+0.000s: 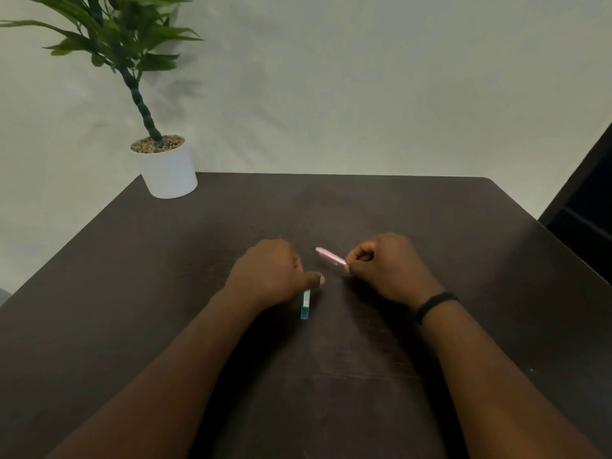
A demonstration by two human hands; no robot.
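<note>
Both my hands are over the middle of a dark brown table. My right hand pinches one end of a small pink stick-shaped object between thumb and fingers; the free end points up and to the left. My left hand lies knuckles up with curled fingers over the top of a blue marker-like object, whose lower end sticks out toward me on the table. The thumb points right. The upper part of the blue object is hidden under the hand.
A green plant in a white pot stands at the table's far left corner. A pale wall is behind. A dark piece of furniture stands off the table's right edge. A black band circles my right wrist.
</note>
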